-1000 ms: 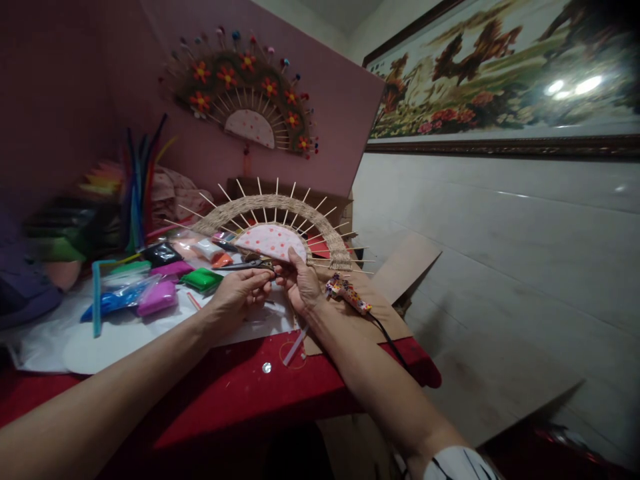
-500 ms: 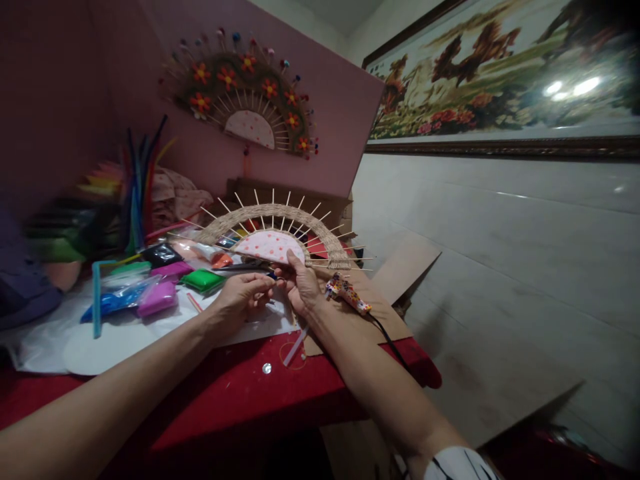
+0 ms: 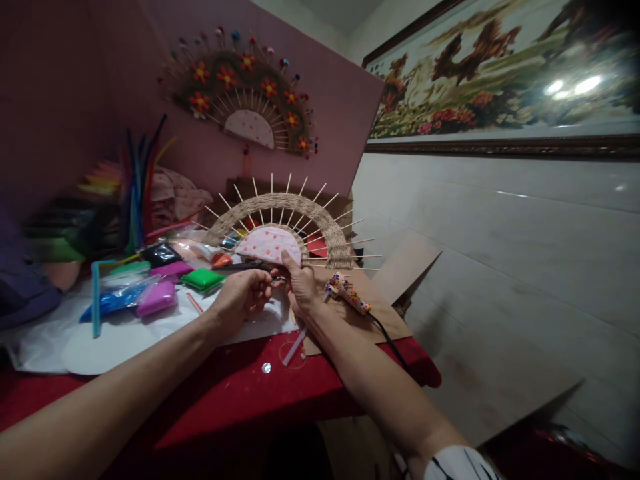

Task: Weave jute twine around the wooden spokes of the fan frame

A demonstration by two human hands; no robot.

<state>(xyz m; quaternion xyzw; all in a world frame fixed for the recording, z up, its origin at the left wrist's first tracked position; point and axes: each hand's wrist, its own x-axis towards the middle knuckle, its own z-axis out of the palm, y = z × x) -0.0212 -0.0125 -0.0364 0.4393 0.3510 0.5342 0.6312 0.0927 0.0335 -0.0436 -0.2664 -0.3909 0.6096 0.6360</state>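
Tan weave banded the fan (image 3: 289, 202), which stood tilted up over the desk (image 3: 210, 387), well back from the near edge. Whether its base touched anything beneath could not be told.

Right hand (image 3: 301, 288): grip clenched on the fan, thumb laid over the lower right of the dotted panel (image 3: 269, 244), fingers underneath. Left hand (image 3: 246, 293): fingers bent inward, just beside the right fingertips; whether its grip had closed on anything could not be told, the spot being dark and small.

Step in hand, as judged: close fingertip work below the panel's straight edge, with the right hand as support. The next move appeared to call for a steady right hold and a fine left pinch, with the sticks kept from snagging.

The glue gun (image 3: 349, 293) lay untouched on cardboard (image 3: 383, 323) toward the desk's right corner; a glue stick (image 3: 295, 350) lay by the near edge. Clay packets (image 3: 203, 280) covered the left side. A second fan (image 3: 227, 79), with flowers, was displayed on the pink board (image 3: 335, 100) behind.
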